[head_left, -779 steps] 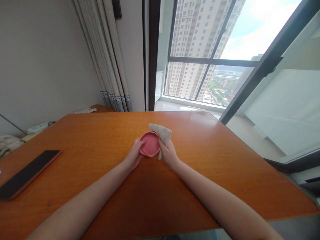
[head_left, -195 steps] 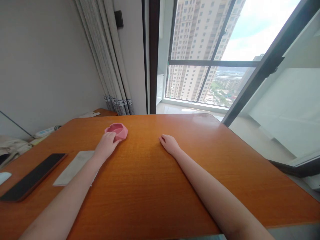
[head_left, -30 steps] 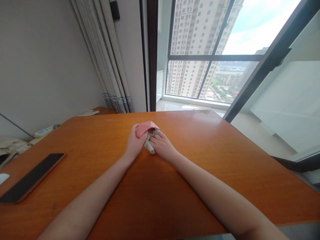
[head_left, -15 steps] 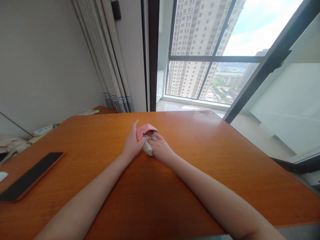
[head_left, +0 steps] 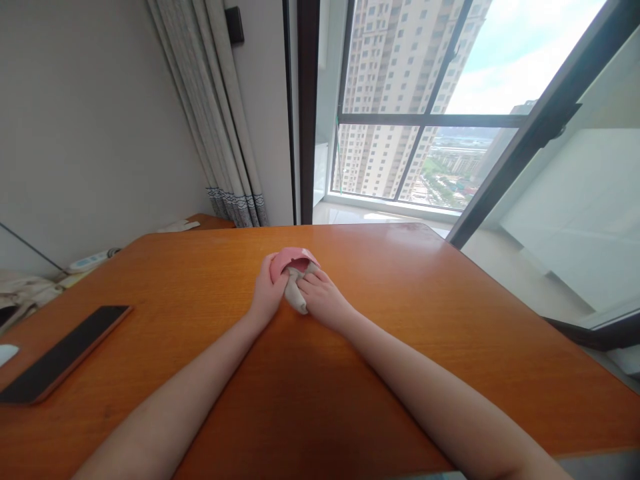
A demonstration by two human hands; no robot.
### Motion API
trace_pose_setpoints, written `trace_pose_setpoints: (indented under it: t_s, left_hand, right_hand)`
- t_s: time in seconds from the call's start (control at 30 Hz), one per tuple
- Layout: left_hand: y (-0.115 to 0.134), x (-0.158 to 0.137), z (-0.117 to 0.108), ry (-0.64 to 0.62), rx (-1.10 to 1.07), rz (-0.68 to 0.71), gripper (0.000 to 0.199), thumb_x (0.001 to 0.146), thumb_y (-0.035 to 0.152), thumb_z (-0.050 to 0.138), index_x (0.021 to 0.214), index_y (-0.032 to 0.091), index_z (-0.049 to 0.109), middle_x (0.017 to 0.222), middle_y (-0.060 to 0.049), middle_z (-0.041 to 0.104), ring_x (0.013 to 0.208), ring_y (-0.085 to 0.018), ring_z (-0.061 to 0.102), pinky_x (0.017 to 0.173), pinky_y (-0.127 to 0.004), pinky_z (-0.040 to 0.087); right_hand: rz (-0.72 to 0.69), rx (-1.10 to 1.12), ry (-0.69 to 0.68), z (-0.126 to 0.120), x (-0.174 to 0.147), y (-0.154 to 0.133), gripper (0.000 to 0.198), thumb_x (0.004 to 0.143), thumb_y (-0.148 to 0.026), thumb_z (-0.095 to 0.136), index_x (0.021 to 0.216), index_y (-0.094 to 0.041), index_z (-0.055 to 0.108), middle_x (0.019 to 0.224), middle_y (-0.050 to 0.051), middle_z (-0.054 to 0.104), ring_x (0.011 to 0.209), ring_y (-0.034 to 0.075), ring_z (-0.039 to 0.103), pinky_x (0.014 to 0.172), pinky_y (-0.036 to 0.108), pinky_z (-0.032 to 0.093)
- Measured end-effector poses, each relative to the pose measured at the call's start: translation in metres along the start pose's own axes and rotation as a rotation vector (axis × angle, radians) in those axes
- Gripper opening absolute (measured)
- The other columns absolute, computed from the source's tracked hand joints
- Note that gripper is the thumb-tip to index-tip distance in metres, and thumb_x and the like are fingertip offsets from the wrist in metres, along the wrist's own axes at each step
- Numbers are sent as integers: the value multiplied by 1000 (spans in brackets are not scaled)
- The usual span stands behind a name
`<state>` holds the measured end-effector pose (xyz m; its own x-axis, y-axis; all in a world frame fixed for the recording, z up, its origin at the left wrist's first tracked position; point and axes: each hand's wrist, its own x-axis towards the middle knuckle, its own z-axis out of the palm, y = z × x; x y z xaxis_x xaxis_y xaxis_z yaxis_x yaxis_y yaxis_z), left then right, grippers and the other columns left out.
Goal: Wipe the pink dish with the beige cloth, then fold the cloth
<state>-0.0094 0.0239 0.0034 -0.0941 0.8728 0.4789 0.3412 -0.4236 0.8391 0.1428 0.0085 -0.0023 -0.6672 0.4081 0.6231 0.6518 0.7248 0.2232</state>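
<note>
Bowl [head_left: 286, 259], pink and tilted, faces the wearer between two hands: left hand [head_left: 266, 291] clamped on its side, right hand [head_left: 323, 297] closed over grey cloth [head_left: 295, 297] at its mouth. Cloth dangles below the grip. Pushing hard against that one-sided left hold could twist the bowl free onto the table [head_left: 300, 400] beneath.
</note>
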Motion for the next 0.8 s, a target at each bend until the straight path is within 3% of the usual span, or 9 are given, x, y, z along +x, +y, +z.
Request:
trace_pose_setpoints:
  t_s: [0.13,0.27,0.33,0.6,0.73,0.8]
  left_hand:
    - [-6,-2,1,-8,61,18,44,75,28,56,117,19,46,116,-7,55,111,-23,52,100,-40,38]
    - [-12,-14,10,-20,-32,68,66,77,32,58,135,19,29,139,-12,39,129,-24,38,107,-42,31]
    - [-14,-18,12,-10,-77,90,67,79,31,56,138,21,25,143,-12,34,132,-24,34,109,-42,28]
    - [-11,-4,-5,-6,49,115,55,78,28,55,130,19,42,131,-10,49,122,-25,46,106,-43,33]
    - [-5,-7,0,11,-56,-5,68,77,34,59,136,19,30,113,-10,58,101,-22,58,94,-43,44]
    - [-2,-13,8,20,-145,-24,69,77,37,60,135,20,27,116,-10,55,104,-21,57,95,-40,43]
  right_hand:
    - [26,-22,-41,2,-5,7,16,89,-15,47,89,-16,63,79,3,62,80,19,46,89,36,34]
    - [48,13,-38,5,-9,9,16,88,-15,47,92,-16,63,81,3,63,81,19,46,84,36,34]
    - [68,25,-13,5,-8,7,16,88,-14,48,91,-16,63,81,3,64,82,19,47,83,36,34]
    - [39,34,-30,6,-4,5,17,90,-17,46,90,-17,63,82,3,63,84,19,47,88,34,31]
    - [90,26,-69,9,-7,11,18,91,-19,45,92,-17,63,83,4,63,85,19,47,83,34,30]
    - [117,32,-74,10,-9,11,17,89,-16,47,91,-17,63,83,5,63,84,19,46,82,34,30]
